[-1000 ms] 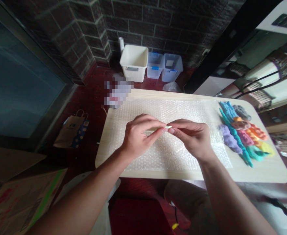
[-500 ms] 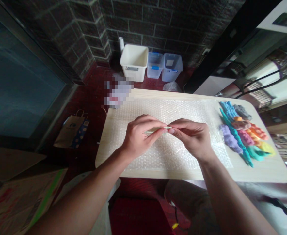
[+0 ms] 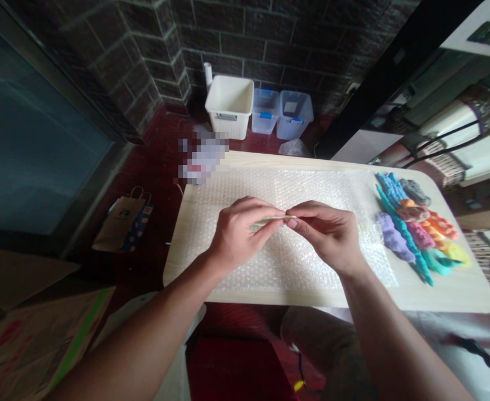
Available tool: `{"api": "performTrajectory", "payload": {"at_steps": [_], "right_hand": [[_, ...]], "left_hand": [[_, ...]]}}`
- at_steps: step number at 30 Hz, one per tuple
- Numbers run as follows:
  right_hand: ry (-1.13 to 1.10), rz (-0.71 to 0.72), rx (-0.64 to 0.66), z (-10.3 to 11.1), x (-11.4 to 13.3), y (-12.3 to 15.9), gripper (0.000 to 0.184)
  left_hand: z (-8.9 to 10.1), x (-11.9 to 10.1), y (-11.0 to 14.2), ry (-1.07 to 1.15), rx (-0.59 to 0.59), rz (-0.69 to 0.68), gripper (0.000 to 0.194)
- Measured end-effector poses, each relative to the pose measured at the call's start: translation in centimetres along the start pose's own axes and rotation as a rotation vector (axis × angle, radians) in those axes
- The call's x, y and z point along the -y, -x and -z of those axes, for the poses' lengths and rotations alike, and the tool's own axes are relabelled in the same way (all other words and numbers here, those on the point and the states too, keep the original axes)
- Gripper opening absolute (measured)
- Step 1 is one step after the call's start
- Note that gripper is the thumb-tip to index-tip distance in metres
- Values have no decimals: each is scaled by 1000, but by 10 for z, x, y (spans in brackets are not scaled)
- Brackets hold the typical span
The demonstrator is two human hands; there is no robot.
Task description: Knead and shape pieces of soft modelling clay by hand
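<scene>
A thin, pale green flat piece is pinched between my two hands above the table; its exact kind is too small to make out. My left hand grips it between thumb and fingers, fingers bent. From the other side, the thumb and fingertips of my right hand close on its end, touching or nearly touching the left fingertips. Much of the piece is hidden behind the fingers. Beneath both hands lies a sheet of bubble wrap, spread over the light wooden table.
Soft-looking coloured bundles lie at the table's right end. A pixelated object sits at the back left corner. Beyond the table stand a white bin and two clear boxes. A paper bag is on the floor at left.
Both hands stay almost in place. More of the pale green piece shows between the fingers, and its visible edge looks longer than before.
</scene>
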State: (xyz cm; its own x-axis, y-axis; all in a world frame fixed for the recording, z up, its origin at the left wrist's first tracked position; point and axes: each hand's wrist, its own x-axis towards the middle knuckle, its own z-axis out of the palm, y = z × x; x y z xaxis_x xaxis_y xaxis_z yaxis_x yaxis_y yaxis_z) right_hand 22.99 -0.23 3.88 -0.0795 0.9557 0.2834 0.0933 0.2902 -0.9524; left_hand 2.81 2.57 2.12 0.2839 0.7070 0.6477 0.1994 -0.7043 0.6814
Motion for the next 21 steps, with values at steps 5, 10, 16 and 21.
{"api": "performTrajectory", "payload": {"at_steps": [5, 10, 16, 21], "right_hand": [[61, 40, 35, 1, 1, 0, 14], [57, 29, 24, 0, -2, 2, 16], [94, 71, 32, 1, -1, 0, 13], [104, 54, 31, 3, -4, 1, 14]], "left_hand": [[1, -1, 0, -23, -6, -23, 8], [0, -2, -1, -63, 6, -30, 10], [1, -3, -1, -52, 8, 6, 19], [0, -2, -1, -31, 25, 2, 8]]}}
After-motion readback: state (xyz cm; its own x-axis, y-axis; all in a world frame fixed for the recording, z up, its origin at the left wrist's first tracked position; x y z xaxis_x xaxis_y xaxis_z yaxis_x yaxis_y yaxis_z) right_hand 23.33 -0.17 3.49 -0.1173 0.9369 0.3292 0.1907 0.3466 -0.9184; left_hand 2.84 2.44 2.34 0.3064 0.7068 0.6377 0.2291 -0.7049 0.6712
